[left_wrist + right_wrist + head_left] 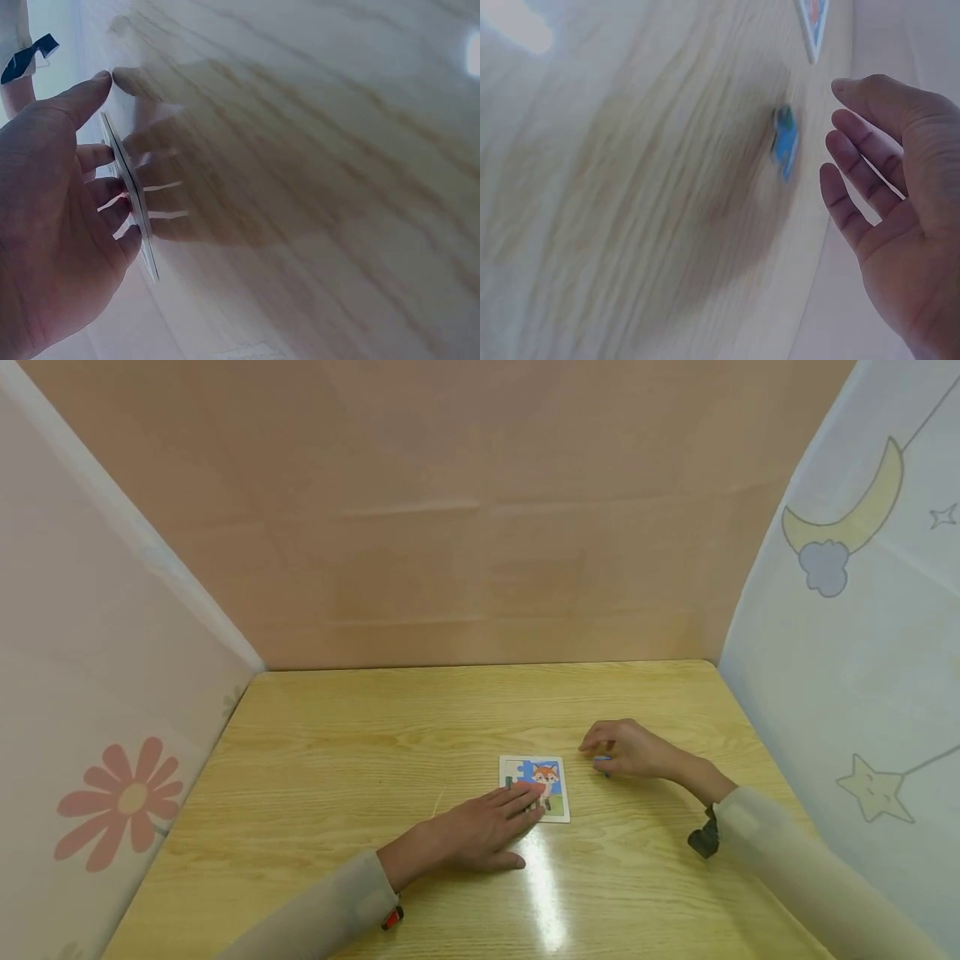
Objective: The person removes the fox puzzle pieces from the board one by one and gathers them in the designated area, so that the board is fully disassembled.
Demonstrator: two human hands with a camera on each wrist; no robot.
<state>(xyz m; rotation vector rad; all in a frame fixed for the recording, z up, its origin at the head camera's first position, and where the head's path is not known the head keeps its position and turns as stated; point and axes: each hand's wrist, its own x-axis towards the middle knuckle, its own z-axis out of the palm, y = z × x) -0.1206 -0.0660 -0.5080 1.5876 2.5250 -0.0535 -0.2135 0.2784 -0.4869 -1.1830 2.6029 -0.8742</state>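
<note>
Though near piece [784,141], right hand [632,751] apart.

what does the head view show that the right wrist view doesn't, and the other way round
Only the head view shows the left hand resting on the fox jigsaw puzzle, the fox's face, and the wall's red flower and yellow moon.

Only the right wrist view shows the palm of the right hand and, clearly, a green patch on the loose blue puzzle piece.

Both share that hand, the loose piece, the wood-grain table and at least a corner of the puzzle.
</note>
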